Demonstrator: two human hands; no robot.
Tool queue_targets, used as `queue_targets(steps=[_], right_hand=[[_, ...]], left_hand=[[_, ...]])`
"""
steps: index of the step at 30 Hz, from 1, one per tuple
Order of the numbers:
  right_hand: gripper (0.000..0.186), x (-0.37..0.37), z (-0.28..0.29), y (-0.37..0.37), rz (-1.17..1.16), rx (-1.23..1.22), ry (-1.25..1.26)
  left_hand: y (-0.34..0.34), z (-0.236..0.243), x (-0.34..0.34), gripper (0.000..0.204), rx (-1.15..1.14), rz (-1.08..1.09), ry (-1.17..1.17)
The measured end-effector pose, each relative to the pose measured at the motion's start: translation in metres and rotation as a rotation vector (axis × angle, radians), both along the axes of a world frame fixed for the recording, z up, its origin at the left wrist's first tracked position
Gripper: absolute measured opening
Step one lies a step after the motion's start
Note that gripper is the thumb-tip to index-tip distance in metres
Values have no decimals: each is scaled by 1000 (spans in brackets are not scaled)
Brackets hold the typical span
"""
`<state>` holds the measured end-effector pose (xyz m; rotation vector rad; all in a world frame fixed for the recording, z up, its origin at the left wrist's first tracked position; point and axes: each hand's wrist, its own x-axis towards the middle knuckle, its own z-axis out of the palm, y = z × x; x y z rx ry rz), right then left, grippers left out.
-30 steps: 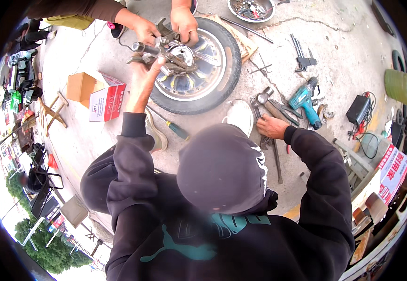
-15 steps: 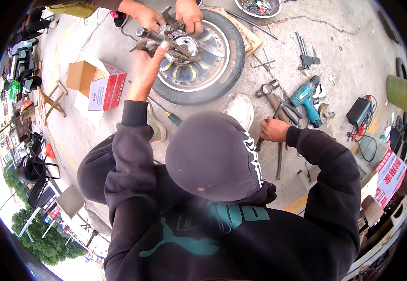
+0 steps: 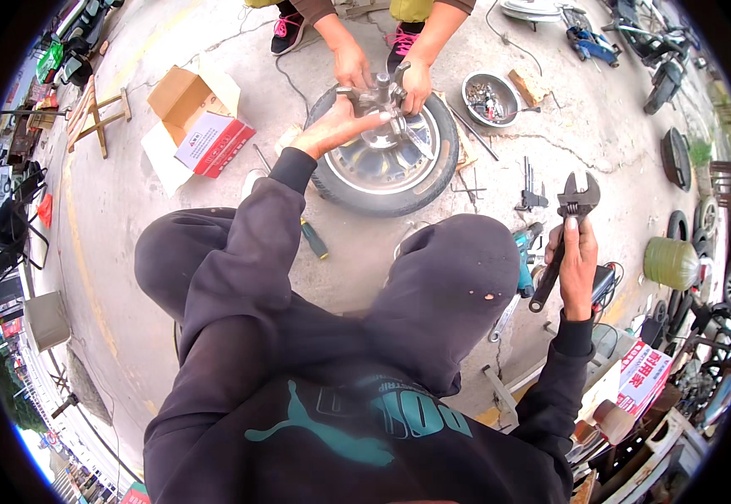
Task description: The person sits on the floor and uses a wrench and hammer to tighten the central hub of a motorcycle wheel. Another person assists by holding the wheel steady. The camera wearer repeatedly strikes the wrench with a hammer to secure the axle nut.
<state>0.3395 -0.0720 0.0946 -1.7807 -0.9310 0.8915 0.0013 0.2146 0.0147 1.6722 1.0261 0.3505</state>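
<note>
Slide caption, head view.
Right hand holds a dark metal adjustable wrench; left hand touches the grey metal clawed tool over a black-tyred wheel.

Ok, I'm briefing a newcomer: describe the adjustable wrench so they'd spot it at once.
Find the wheel at upper centre, then look right and down to the person's right hand. The adjustable wrench is in that hand, its open jaws pointing up. Its dark metal and hooked, wide-mouthed head set it apart from the teal drill just left of it.

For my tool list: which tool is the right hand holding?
The dark adjustable wrench: the right hand grips it, while the screwdriver and teal drill lie on the ground.
</note>
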Motion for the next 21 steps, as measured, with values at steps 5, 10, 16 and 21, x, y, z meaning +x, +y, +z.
queue_targets(steps=[5, 10, 16, 21], right_hand=[[31, -23, 69, 129, 331, 26, 219], [48, -57, 45, 184, 414, -136, 26], [39, -86, 38, 205, 508, -186, 258], [43, -84, 17, 222, 520, -229, 515]], left_hand=[[1, -11, 11, 97, 41, 33, -124], [-1, -27, 19, 77, 102, 150, -186], [8, -35, 8, 95, 60, 77, -163], [12, -39, 11, 92, 70, 77, -176]])
